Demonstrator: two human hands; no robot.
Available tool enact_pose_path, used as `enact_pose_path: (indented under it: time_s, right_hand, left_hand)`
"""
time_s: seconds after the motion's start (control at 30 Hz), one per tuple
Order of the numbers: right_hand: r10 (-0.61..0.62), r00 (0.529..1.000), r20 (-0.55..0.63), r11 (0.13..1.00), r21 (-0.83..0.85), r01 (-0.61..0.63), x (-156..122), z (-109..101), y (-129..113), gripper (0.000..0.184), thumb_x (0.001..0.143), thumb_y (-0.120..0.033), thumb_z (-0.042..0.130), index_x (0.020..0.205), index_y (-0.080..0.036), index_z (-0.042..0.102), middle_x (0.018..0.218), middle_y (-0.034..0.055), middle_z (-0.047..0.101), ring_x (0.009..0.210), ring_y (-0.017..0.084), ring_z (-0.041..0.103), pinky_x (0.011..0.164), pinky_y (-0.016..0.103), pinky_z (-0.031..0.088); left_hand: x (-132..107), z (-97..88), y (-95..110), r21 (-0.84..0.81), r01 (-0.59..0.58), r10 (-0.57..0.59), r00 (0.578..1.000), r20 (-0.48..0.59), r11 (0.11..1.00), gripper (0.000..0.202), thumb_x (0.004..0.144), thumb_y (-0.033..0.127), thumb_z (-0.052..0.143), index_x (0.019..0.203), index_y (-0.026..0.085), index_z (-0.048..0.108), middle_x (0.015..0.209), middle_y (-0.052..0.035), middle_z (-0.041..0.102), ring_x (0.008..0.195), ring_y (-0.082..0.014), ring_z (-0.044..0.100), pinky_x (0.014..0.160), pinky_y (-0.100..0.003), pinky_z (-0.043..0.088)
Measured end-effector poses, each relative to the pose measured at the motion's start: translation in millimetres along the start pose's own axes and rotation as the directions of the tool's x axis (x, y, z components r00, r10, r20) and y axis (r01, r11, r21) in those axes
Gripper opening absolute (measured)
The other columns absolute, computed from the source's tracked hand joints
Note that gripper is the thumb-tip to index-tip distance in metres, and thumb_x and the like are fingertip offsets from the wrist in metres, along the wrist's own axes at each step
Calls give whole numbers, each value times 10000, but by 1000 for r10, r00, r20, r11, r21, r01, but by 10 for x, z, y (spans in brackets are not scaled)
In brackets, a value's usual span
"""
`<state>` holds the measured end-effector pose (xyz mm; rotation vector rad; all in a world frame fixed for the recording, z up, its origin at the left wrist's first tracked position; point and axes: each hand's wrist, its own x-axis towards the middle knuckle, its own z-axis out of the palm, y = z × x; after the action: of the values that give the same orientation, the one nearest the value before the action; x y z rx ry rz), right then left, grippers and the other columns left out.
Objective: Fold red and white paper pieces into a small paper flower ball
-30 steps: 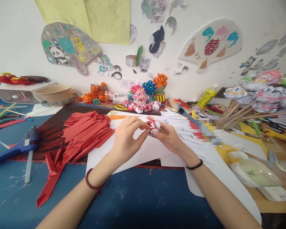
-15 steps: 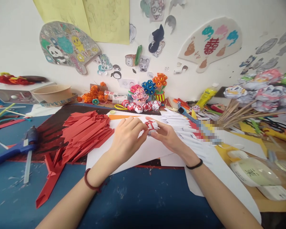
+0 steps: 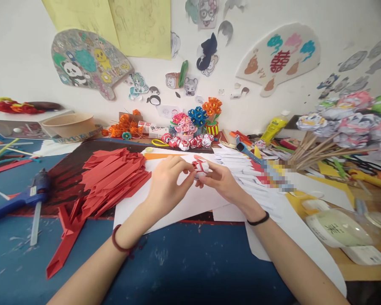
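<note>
A small ball folded from red and white paper strips (image 3: pixel 200 167) is held up between both hands, above white sheets of paper (image 3: pixel 174 203). My right hand (image 3: pixel 220 178) grips it from the right, fingers curled behind and beneath. From the left, the thumb and forefinger of my left hand (image 3: pixel 171 178) pinch at its near left side. What lies between those fingertips is too small to tell. A heap of folded red paper strips (image 3: pixel 114 178) lies left of my left hand. Folded white paper strips (image 3: pixel 238 169) lie in a pile beyond my right wrist.
Several red and white paper balls (image 3: pixel 184 144) sit in a row at the back, before pots of small flowers. A blue glue gun (image 3: pixel 40 188) stands at left. On the right are a plastic bottle (image 3: pixel 336 228), a blue watch (image 3: pixel 250 154) and paper flowers on sticks (image 3: pixel 305 148).
The paper ball has turned slightly in my hands and shows more of its face. My right fingers have shifted lower around it. The view has moved a little.
</note>
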<state>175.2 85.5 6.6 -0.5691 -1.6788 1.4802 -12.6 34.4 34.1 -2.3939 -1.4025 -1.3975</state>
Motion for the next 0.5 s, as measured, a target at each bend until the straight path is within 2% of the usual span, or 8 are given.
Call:
enact_pose_path:
  time_s: [0.1,0.2,0.37,0.5]
  right_hand:
    - [9,1000,19,999,38,-9,-3,-4,3,261,827,-324,745,1055,-214,681,894,26,679,765,175,663,736,353,565]
    - [19,999,31,998,65,-21,-5,-11,12,308,822,-329,748,1101,-220,678,945,34,692,790,184,671,768,378,569]
    - [23,999,41,996,85,-27,-10,-15,14,478,826,-318,748,1279,-250,611,987,35,692,802,179,673,798,381,568]
    - [12,999,47,997,76,-15,-12,-13,6,485,836,-318,739,1296,-259,598,978,32,686,807,178,673,804,379,568]
  left_hand:
    - [49,-39,8,-234,206,-185,977,108,950,128,896,253,613,800,184,662,750,-5,667,666,-125,525,608,-266,394]
    - [84,-70,15,-342,323,-272,943,190,882,197,891,320,620,773,179,688,719,-5,677,601,-110,495,541,-256,363]
    - [91,-76,14,-392,366,-293,927,235,844,225,888,355,623,780,174,705,715,-8,676,573,-100,463,499,-247,325]
    - [81,-61,3,-366,365,-302,928,218,856,193,878,331,640,782,175,701,723,-5,679,582,-99,473,509,-250,326]
